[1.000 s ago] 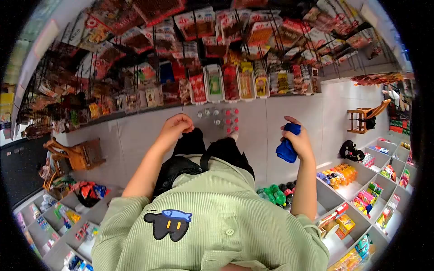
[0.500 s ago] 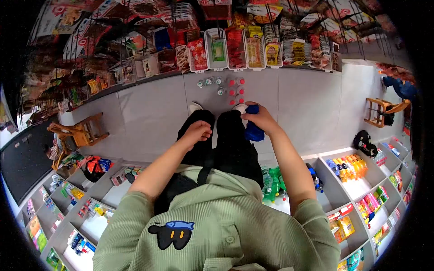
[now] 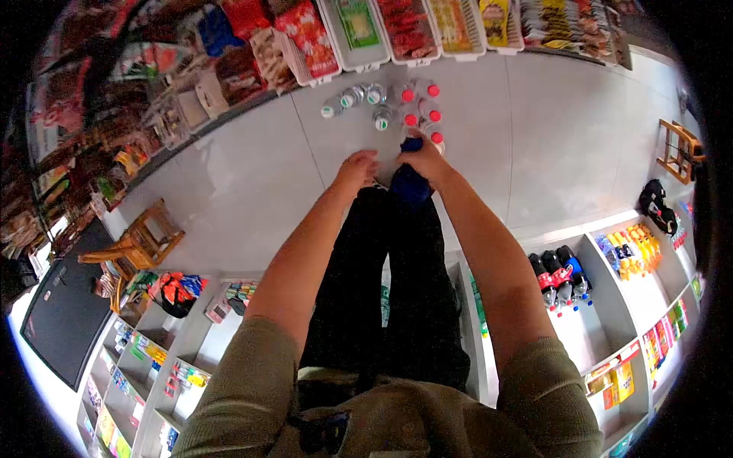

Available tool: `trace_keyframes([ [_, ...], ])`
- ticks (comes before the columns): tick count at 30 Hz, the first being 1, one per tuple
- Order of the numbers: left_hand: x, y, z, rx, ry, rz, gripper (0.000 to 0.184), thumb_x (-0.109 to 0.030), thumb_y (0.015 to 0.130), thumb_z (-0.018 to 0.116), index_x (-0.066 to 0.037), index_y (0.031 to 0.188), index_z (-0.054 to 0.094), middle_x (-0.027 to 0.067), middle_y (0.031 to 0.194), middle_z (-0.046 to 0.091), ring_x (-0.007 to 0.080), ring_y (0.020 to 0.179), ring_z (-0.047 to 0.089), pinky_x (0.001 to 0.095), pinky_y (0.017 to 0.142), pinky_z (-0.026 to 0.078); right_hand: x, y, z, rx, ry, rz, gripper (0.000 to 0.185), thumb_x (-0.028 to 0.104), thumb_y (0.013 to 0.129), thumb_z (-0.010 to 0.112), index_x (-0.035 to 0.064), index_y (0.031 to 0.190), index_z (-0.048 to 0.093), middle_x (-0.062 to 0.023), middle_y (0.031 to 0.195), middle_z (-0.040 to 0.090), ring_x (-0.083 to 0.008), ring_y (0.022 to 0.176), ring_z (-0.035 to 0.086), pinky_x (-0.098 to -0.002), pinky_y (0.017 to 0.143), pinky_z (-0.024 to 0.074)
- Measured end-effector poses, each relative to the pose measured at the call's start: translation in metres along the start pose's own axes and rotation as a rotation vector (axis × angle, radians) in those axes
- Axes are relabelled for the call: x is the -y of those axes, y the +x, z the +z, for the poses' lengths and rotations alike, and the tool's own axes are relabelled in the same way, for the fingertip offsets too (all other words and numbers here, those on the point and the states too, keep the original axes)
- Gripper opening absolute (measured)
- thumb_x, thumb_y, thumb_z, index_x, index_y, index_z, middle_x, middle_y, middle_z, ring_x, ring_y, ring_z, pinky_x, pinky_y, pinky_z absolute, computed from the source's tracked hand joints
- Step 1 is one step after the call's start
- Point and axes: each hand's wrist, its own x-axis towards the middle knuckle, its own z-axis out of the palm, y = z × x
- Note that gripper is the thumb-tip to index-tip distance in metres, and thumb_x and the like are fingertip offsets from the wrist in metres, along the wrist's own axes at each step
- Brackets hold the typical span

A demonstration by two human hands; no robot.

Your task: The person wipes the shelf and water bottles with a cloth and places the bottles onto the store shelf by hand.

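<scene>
My right hand (image 3: 424, 162) is closed round a bunched dark-blue cloth (image 3: 411, 185), which hangs below the fingers. Just past it stand several clear bottles with red caps (image 3: 409, 120), the nearest close to my fingertips. My left hand (image 3: 357, 169) holds nothing; its fingers are loosely bent and apart, a short way left of the cloth. Ahead of it, several clear bottles with white-and-green caps (image 3: 381, 118) stand on the grey tiled floor (image 3: 473, 145). My feet are mostly hidden behind my hands.
White baskets of packaged snacks (image 3: 363, 53) line the shelf edge ahead. A wooden chair (image 3: 141, 237) stands at left and a wooden stool (image 3: 678, 151) at far right. Behind me, low grey shelf compartments (image 3: 603, 305) hold drinks and packets. A black bag (image 3: 658, 206) sits at right.
I have leaned forward, so the bottles and baskets look nearer. Both hands have moved out toward the bottles and closer together, the cloth still in my right hand.
</scene>
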Motion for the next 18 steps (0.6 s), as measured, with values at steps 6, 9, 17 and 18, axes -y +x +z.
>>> trace_keyframes([
  [6,0.005,0.074,0.011,-0.227,0.067,0.032,0.047,-0.038,0.097,0.041,-0.011,0.134,0.048,0.0114,0.123,0.055,0.0216,0.104,0.055,0.0386,0.086,0.046,-0.012,0.059,0.028,0.041,-0.026,-0.008,0.085,0.011,0.064,0.072,0.0058,0.141,0.036,-0.0125,0.108,0.061,-0.0227,0.094,0.059,-0.0324,0.081,0.0480],
  [9,0.052,0.144,-0.008,-0.141,0.332,0.472,0.049,-0.038,0.098,0.036,-0.007,0.133,0.048,0.0134,0.123,0.056,0.0231,0.104,0.055,0.0357,0.092,0.042,-0.045,0.104,0.047,0.003,0.046,-0.091,0.081,0.012,0.069,0.071,0.0057,0.142,0.036,-0.0111,0.106,0.062,-0.0193,0.090,0.060,-0.0314,0.077,0.0477],
  [17,0.019,0.109,0.015,-0.278,0.022,0.294,0.053,-0.038,0.096,0.036,0.003,0.123,0.055,0.0223,0.121,0.058,0.0333,0.112,0.055,0.0375,0.097,0.039,-0.055,0.129,0.061,-0.077,-0.094,-0.133,0.044,0.018,0.073,0.069,0.0053,0.114,0.060,-0.0148,0.099,0.066,-0.0266,0.093,0.062,-0.0369,0.082,0.0487],
  [18,0.017,0.105,0.016,-0.290,0.045,0.216,0.049,-0.037,0.097,0.034,-0.001,0.124,0.056,0.0186,0.118,0.060,0.0288,0.109,0.055,0.0360,0.095,0.040,-0.050,0.128,0.060,-0.094,-0.138,-0.121,0.046,0.020,0.070,0.070,0.0040,0.112,0.060,-0.0196,0.101,0.066,-0.0326,0.097,0.064,-0.0403,0.086,0.0497],
])
